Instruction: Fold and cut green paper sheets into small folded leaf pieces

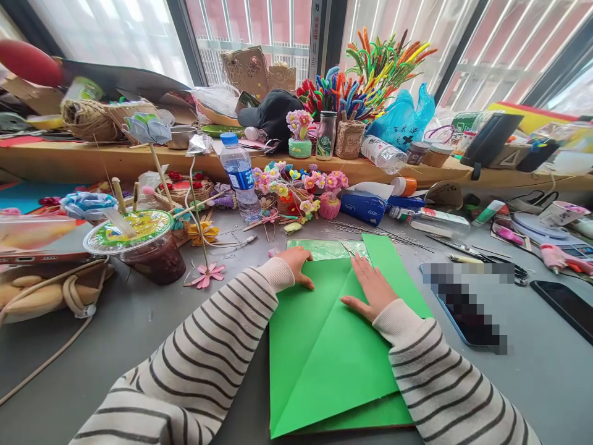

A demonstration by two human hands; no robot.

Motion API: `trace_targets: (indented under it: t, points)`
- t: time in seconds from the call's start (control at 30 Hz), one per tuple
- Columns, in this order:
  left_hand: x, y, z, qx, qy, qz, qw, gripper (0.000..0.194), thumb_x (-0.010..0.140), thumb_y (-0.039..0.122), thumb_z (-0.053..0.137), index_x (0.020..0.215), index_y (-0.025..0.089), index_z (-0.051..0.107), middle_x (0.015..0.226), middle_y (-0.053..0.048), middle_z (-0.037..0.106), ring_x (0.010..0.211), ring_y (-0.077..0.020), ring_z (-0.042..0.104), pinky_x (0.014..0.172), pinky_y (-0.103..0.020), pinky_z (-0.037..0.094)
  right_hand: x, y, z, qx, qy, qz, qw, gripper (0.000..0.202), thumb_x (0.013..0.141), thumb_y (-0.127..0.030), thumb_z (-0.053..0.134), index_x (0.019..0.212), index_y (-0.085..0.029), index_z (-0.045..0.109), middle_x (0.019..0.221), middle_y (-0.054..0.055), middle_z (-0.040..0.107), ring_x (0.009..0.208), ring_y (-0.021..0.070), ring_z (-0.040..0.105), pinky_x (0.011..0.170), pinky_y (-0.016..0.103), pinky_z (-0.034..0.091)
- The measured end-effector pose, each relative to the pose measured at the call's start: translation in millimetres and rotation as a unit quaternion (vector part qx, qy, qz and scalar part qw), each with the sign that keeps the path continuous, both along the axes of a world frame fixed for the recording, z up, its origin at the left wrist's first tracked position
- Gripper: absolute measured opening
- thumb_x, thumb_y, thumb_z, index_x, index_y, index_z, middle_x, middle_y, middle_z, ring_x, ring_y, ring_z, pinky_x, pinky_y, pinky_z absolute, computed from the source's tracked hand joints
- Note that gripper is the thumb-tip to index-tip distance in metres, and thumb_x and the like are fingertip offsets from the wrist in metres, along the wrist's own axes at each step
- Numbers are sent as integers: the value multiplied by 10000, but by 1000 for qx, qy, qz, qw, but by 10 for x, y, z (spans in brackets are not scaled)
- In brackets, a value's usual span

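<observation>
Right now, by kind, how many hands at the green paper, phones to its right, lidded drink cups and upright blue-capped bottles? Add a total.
Hands at the green paper: 2 (left hand, right hand)
Phones: 2 (blue-edged phone, black phone)
Lidded cup: 1
Blue-capped bottle: 1
Total: 6

I get bright daylight from barred windows [259, 28] beyond the green paper [319, 346], pixelation over the smartphone [463, 308] right of it, stretched edges

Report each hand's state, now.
Left hand: open, at the far part of the green paper.
Right hand: open, laid on the green paper, fingers extended.
</observation>
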State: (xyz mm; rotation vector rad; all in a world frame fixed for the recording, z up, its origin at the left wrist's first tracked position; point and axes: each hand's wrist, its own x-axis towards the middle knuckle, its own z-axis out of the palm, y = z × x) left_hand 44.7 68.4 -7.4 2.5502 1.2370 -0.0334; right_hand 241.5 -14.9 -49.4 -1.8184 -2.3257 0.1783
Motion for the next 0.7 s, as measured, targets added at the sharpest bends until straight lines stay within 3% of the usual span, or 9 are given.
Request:
trace_targets:
  t: [0.1,0.2,0.3,0.4,0.5,0.6,0.7]
  points:
    - [-114,8,22,-8,-47,18,999,292,553,332,614,763,130,588,744,-45,560,731,-206,512,630,-254,369,188,-39,119,45,82,-15,995,850,650,-599,367,1251,-39,149,1303,177,138,1192,242,103,953,440,160]
    - [-276,-4,59,-69,-188,78,977,205,583,350,581,580,145,581,538,14,526,593,-156,510,549,-225,362,410,-88,233,103,221,-108,964,775,639,-550,450,1245,-147,184,1281,149,245,1158,245,239,934,447,212]
    - [-397,-44,70,-214,-373,164,888,223,564,354,600,656,151,589,573,20,570,552,-132,526,526,-220,396,570,-109,289,93,406,-163,894,773,624,-501,513,1232,-156,182,1240,163,317,1094,243,359,877,404,327]
    - [-425,-91,56,-299,-476,245,790,270,508,316,657,704,143,590,611,2,605,524,-124,544,516,-227,430,618,-93,299,37,522,-179,833,702,597,-512,530,1169,-180,293,1181,149,403,1031,244,433,760,351,434]
    - [-394,-117,28,-325,-526,265,740,288,485,280,684,715,131,593,615,-11,617,521,-122,557,525,-226,449,562,-79,300,-43,574,-180,798,574,558,-529,549,1008,-188,450,1016,111,537,862,232,548,571,291,495]
    - [-355,-119,-17,-353,-537,259,721,290,497,267,683,733,126,593,617,-14,621,527,-124,566,531,-230,460,451,-88,292,-61,564,-181,804,466,525,-492,594,848,-162,525,787,68,611,693,210,592,487,274,497]
    - [-349,-103,-65,-369,-528,248,724,270,520,259,673,742,126,595,615,-8,619,524,-116,565,524,-219,458,353,-99,267,-13,507,-154,848,372,524,-410,630,786,-156,559,783,66,620,758,221,579,625,315,498]
